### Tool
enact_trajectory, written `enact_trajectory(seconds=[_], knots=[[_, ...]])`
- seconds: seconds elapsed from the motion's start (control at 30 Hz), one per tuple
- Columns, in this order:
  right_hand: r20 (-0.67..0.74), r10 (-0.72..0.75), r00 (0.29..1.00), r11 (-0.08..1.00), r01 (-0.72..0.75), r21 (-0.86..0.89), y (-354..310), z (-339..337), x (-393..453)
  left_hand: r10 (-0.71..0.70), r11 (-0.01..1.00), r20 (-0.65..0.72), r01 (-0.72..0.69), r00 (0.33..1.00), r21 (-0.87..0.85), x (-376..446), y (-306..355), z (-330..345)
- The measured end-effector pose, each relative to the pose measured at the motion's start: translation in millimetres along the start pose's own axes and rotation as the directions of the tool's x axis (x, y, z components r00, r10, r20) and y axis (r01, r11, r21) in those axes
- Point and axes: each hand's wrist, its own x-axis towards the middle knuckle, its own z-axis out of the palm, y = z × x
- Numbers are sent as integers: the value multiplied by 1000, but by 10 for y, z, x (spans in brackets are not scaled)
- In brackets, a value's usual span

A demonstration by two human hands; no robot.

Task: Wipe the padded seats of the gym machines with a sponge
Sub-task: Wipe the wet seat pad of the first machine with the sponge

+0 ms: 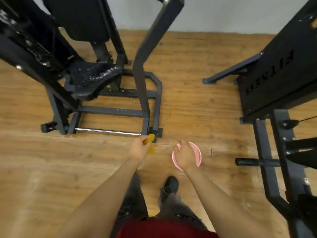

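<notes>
Two black steel gym machines (96,69) flank a wooden plank floor (188,83); the left one's glistening black padded seat (93,79) sits well ahead of both hands, right hand (186,156) gripping a round pink plastic bowl (197,152), left hand (139,148) clutching a yellow sponge (149,140)

yellow sponge (148,139), pink bowl (197,152), black padded seat (92,78), tan wood-grain floor (188,83)

The left hand (137,149) grips a yellow sponge (149,140) at six o'clock of the machine's wet padded seat (93,79). The right hand (185,156) holds a pink bowl (197,152) at three o'clock of the sponge, above the wooden floor (185,103).
</notes>
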Motion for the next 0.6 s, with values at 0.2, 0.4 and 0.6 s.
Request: enact_trajectory(seconds=[0.2, 0.4, 0.6], knots=[[267, -53, 962, 971, 112, -213, -512, 699, -64, -216, 949, -180, 163, 960, -269, 94, -709, -1052], [269, 35, 963, 961, 41, -273, -1084, 1186, 371, -375, 882, -248, 262, 893, -391, 422, -1520, -2035], [157, 156, 975, 969, -120, -215, -1837, 1587, 679, -546, 806, -188, 450, 817, -385, 901, -2224, -3124]])
